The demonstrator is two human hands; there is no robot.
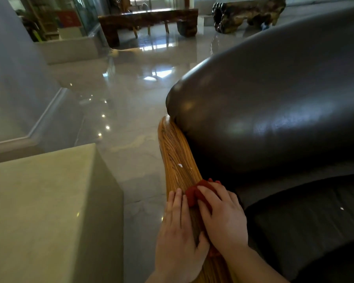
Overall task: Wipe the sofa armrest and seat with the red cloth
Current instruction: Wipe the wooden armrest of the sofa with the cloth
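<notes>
A wooden sofa armrest (175,152) with striped grain runs from the lower middle up to the dark leather backrest (274,103). My right hand (225,219) presses the bunched red cloth (194,194) onto the armrest. My left hand (178,237) lies flat on the armrest's left side, fingers together, holding nothing. Small white specks (180,165) sit on the wood just ahead of the cloth. The dark leather seat cushion (307,221) lies to the right, with a white speck (342,208) on it.
A pale stone block (45,205) stands close on the left of the armrest. Glossy tiled floor (127,103) stretches ahead. A heavy wooden bench (147,19) and a carved root seat (247,15) stand far back.
</notes>
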